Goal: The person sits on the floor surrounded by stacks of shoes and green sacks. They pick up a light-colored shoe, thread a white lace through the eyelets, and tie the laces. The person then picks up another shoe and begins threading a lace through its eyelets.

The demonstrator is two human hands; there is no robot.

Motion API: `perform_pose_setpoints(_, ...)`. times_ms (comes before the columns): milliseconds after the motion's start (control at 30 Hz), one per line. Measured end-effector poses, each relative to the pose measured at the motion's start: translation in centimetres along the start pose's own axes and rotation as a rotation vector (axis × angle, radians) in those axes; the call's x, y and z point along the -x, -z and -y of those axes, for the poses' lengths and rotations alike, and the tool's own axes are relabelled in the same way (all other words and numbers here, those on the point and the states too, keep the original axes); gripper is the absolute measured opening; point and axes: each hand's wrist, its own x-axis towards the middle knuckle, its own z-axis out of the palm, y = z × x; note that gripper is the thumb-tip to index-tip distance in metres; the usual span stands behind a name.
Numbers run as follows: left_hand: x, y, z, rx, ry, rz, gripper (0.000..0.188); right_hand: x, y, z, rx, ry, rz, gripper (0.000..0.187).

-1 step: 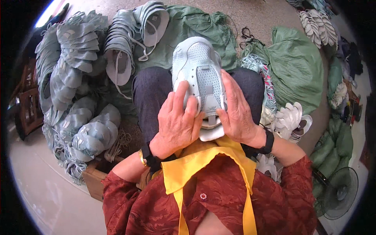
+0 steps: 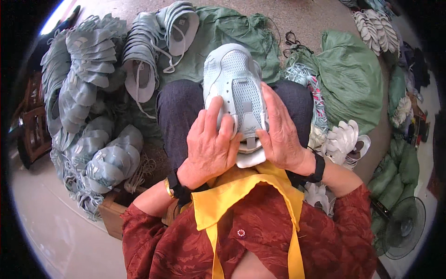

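A pale blue-grey mesh shoe upper [image 2: 246, 95] sits in front of me between my knees, toe pointing away. Lace eyelets run down its sides, and a white rounded piece [image 2: 251, 158] shows at its near end. My left hand [image 2: 211, 142] holds the left side, its index finger on the eyelet edge and its thumb by the tongue. Along the right side lie the straight fingers of my right hand [image 2: 282, 132], with the thumb at the collar near the tongue. Between them both hands hold the upper; what supports it from beneath is hidden.
Stacked grey-blue uppers [image 2: 90, 60] pile up at the left beside a wooden box [image 2: 114, 216]. More nested uppers [image 2: 141, 69] lie on green cloth [image 2: 223, 28]. On the right are a green sack [image 2: 350, 79], bundled laces [image 2: 309, 83], white uppers [image 2: 341, 142] and a fan [image 2: 405, 228].
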Motion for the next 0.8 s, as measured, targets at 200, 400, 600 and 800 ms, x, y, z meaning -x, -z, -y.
perform_pose_setpoints(200,-0.2,-0.4,0.3,-0.026,-0.038,-0.061,0.048,0.1,-0.3,-0.2,-0.006,0.003,-0.01,0.085)
perform_pose_setpoints(400,-0.3,0.0,-0.4,-0.088,0.019,-0.004,0.041,0.4,-0.7,-0.6,-0.042,0.028,-0.063,0.086)
perform_pose_setpoints(600,-0.1,0.1,-0.9,-0.111,0.064,0.084,0.034,0.6,-1.3,-1.4,-0.103,0.051,-0.102,0.084)
perform_pose_setpoints(800,-0.5,0.0,-1.4,-0.184,0.024,0.091,0.033,0.9,-0.8,-2.2,-0.169,0.088,-0.087,0.085)
